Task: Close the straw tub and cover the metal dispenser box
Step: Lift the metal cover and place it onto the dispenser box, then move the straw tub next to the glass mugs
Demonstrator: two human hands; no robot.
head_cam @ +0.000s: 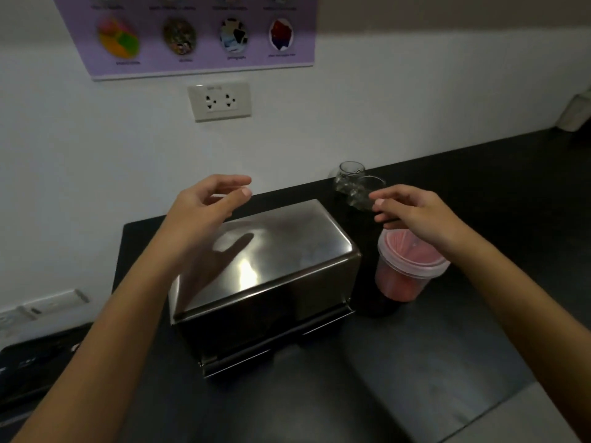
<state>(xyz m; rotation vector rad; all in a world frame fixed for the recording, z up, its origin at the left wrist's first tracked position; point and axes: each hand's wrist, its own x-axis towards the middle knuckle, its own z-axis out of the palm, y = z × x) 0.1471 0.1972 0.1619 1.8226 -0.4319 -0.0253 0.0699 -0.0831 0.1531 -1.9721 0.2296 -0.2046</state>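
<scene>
Both grips apart and empty, left hand [204, 206] above the covered metal dispenser box [265, 276] mid-desk, right hand [412, 212] over the lidded straw tub [406, 270] just right of it: likely risks an unseated lid or a knocked glass jar [351, 183] behind.

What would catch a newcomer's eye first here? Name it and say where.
The shiny metal dispenser box at the centre of the black counter, its cover on. Both open hands hover over it, left hand and right hand. Right of the box stands the lidded straw tub.
</scene>
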